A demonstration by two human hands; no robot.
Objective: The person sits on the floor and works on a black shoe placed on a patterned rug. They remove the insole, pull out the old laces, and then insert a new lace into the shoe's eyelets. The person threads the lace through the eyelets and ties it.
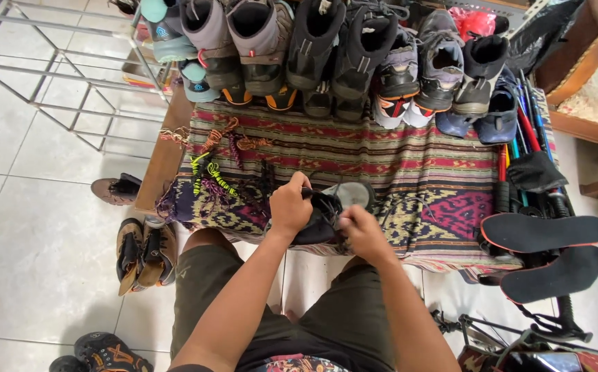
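Fingers of both hands grip a dark shoe (323, 213) at centre frame: left hand (290, 207) holds its collar, right hand (361, 231) pinches near the laces (lacing looks unfinished).

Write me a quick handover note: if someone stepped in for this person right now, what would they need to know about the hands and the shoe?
Left hand: closed on the black shoe, gripping its upper from above.
Right hand: pinching at the shoe's near side; fingertips hidden, so exact grip unclear.
The shoe rests on the patterned woven cloth at the table's near edge. Loose coloured laces lie to the left, a row of shoes along the far edge, two black insoles on the right.
Done: shoe picked out. Left: whether it is laced cannot be seen.
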